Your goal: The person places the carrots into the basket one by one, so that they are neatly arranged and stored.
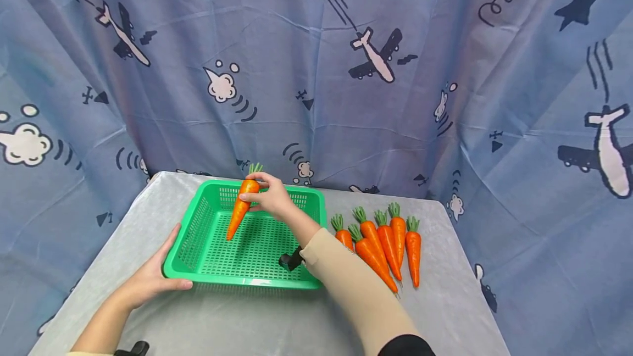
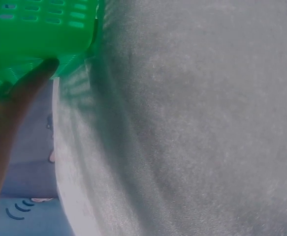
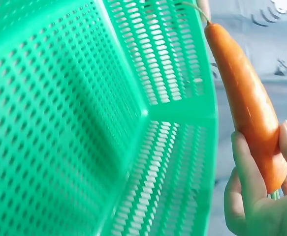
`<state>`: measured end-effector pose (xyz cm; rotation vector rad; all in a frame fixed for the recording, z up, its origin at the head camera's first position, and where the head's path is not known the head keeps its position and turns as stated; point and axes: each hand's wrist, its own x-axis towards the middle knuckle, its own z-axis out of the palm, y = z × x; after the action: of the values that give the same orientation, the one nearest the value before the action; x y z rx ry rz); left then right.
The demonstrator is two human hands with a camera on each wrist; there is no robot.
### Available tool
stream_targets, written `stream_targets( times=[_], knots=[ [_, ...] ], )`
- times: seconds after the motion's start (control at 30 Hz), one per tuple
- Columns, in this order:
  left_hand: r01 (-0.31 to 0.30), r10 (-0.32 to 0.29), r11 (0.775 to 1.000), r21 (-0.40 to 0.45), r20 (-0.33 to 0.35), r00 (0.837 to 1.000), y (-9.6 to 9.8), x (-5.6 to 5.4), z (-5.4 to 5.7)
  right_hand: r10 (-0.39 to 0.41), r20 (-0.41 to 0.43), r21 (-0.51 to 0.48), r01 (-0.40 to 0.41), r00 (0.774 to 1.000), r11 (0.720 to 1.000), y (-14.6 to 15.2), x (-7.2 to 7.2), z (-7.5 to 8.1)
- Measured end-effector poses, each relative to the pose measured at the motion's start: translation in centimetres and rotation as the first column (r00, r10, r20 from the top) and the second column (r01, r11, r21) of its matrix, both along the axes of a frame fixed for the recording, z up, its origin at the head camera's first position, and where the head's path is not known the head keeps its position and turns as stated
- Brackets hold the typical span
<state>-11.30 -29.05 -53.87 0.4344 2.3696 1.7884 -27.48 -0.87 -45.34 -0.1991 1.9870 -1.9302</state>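
Observation:
An orange carrot [image 1: 238, 214] with short green stems hangs tip down over the green basket [image 1: 247, 281]. My right hand [image 1: 272, 196] pinches it near its stem end, thumb on one side and fingers on the other. In the right wrist view the carrot [image 3: 249, 101] appears beside the basket rim [image 3: 209, 147], with the fingertips [image 3: 241, 147] against its thick end. At the basket's near left corner is my left hand [image 1: 153, 276], its thumb along the front and straight fingers along the left wall. In the left wrist view one digit [image 2: 37, 78] lies against the basket.
Right of the basket, several carrots [image 1: 390, 251] lie in a loose group, stems pointing away. The right sleeve [image 1: 361, 290] covers part of one. A pale cloth covers the table [image 1: 247, 323], and a blue patterned curtain [image 1: 306, 92] hangs behind and at both sides.

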Motion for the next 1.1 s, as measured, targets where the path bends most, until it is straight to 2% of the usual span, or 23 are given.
stream_targets(
  times=[0.17, 0.33, 0.57, 0.77, 1.0, 1.1],
  knots=[
    [-0.001, 0.001, 1.0, -0.008, 0.0, 1.0, -0.2, 0.0, 0.2, 0.043, 0.022, -0.033, -0.042, 0.999, 0.999, -3.4, 0.2, -1.3],
    [-0.006, 0.006, 1.0, -0.02, -0.001, 1.0, -0.2, 0.0, 0.3, 0.094, 0.004, 0.013, -0.094, 0.996, 0.996, -5.5, 0.6, -2.4],
    [-0.002, 0.002, 0.999, -0.038, 0.0, 1.0, -0.1, -0.1, 0.0, 0.124, 0.001, 0.161, -0.122, 0.992, 0.979, -7.0, 0.9, -3.5],
    [-0.009, 0.009, 0.999, -0.033, 0.002, 1.0, -0.2, -0.1, 0.1, 0.143, 0.049, 0.273, -0.151, 0.989, 0.95, -8.1, 1.5, -3.9],
    [-0.017, 0.017, 0.999, -0.047, 0.007, 1.0, -0.1, -0.1, 0.0, 0.147, 0.091, 0.323, -0.169, 0.985, 0.931, -8.7, 1.6, -4.4],
    [-0.019, 0.019, 0.999, -0.046, 0.008, 1.0, -0.1, -0.2, -0.1, 0.183, 0.128, 0.331, -0.215, 0.975, 0.919, -8.8, 1.5, -4.7]
  ],
)
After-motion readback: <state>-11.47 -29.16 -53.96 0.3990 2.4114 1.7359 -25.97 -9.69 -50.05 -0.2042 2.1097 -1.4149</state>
